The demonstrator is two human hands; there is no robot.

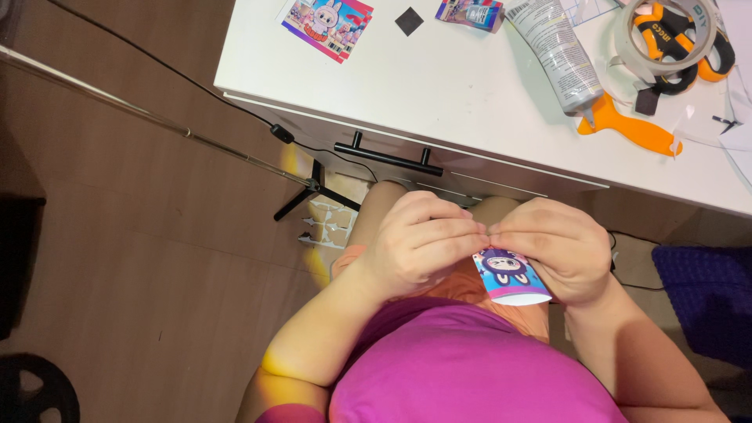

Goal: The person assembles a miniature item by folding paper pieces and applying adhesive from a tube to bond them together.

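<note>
Hands meet over the lap below the tabletop: left hand and right hand each have their grip pinched shut on the top edge of a small cartoon card. Above lie a tube, tape roll and orange scraper.

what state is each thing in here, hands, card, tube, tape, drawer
left hand: fingers pinched at the card's top edge
right hand: fingers pinched at the card's top edge, meeting the left
card: held up over the lap, picture side showing
tube: lying on the desk, nozzle toward the desk's front edge
tape roll: lying flat over the scissors
drawer: shut
</note>
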